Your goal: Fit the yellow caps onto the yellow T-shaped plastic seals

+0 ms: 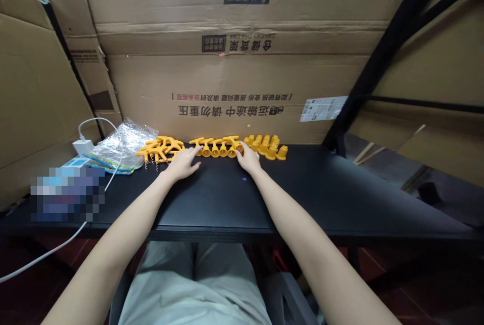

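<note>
A row of yellow corkscrews (215, 148) with cup-shaped bases stands near the back of the black table. My left hand (183, 163) lies at the left end of this row, fingertips against the end piece, thumb held apart. At the right end my right hand (249, 158) has its fingers around a yellow corkscrew (231, 140), which sits slightly higher than the others. Left of the row is a heap of yellow handles with metal spirals (162, 148). Several loose yellow cups (270, 148) stand upright beyond my right hand.
Clear plastic wrap (126, 141) and a white charger (83, 146) with its cable are at the left, behind a pixelated object (68, 194). Cardboard (227, 75) walls the back. A black metal post (363, 67) rises at the right. A small blue dot (244, 179) marks the tabletop (219, 199).
</note>
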A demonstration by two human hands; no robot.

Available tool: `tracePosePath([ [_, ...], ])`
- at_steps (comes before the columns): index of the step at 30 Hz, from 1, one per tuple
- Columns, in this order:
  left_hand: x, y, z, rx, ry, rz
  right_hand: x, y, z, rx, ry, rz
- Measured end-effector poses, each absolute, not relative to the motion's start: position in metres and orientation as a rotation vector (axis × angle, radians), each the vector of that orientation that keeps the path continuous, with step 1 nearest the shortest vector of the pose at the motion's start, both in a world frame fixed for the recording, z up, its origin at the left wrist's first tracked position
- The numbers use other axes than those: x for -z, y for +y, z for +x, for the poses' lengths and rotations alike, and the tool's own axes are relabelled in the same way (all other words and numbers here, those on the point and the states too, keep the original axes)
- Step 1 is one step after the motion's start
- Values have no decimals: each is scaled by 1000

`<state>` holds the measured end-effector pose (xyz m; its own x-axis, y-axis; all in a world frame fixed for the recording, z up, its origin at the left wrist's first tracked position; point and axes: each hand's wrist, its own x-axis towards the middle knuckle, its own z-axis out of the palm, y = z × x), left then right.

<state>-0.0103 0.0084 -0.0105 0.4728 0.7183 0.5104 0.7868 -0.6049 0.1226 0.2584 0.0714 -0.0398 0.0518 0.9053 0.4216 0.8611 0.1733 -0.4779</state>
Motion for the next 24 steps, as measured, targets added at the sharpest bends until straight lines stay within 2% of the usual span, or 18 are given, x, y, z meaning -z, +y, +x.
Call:
tracePosePath([
  [9,11,9,-11,796,-1321,-2587,32,63,255,-24,-1772,-1694],
  [14,12,9,-11,766,-1321,-2586,17,61,272,215,-1566,-1592],
  [18,11,9,-12,757,-1321,-2591,15,59,303,356,-1302,-1677],
  [21,10,8,-12,757,-1333,-2589,25,60,325,346,-1202,-1810],
  [24,9,7,-11,766,-1343,-2588,35,65,337,159,-1166,-1951],
])
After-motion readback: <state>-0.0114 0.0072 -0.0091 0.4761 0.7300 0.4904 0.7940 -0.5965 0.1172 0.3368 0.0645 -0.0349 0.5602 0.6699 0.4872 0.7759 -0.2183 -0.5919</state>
